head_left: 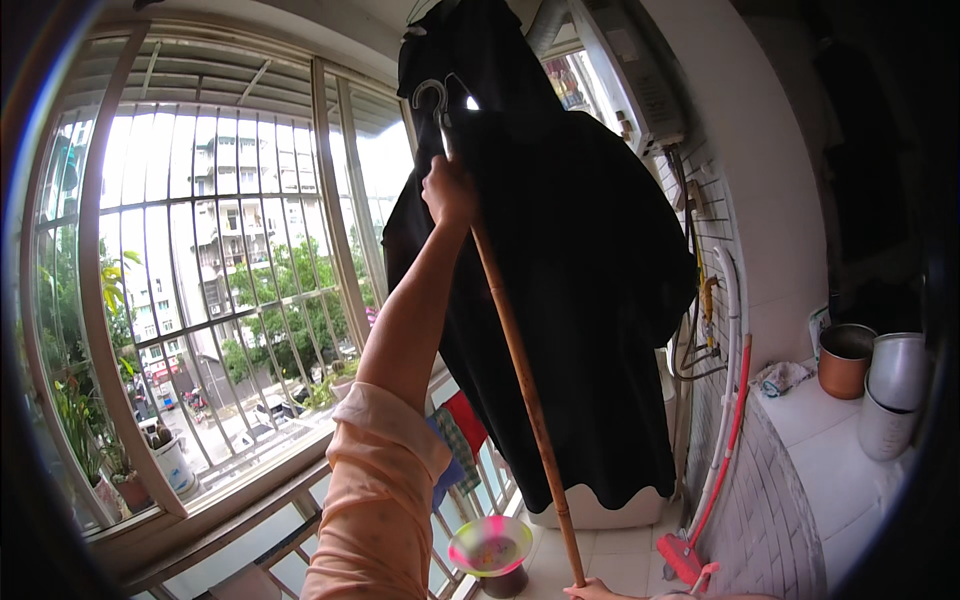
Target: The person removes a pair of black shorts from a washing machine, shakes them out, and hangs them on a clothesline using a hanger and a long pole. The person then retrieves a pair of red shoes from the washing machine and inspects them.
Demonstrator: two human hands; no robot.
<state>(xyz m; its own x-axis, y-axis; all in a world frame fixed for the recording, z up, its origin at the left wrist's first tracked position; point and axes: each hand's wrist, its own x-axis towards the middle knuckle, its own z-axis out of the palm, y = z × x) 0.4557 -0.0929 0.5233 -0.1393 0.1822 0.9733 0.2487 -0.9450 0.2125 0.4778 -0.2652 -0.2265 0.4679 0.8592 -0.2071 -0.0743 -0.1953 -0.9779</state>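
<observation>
My left hand is raised and wrapped around the upper part of a bamboo pole. At the bottom edge of the view, my right hand grips the pole's lower end. The pole slants upward to a metal hook at its tip. Right behind it hangs a large black garment, with a thin wire hanger hook above its neck. Whether the pole's hook touches that hanger, I cannot tell. Another black garment hangs higher up, behind the first.
Barred windows run along the left above a railing with cloths. A bright basin stands low by the railing. To the right are a wall-mounted water heater, a red-handled broom and a tiled counter with pots.
</observation>
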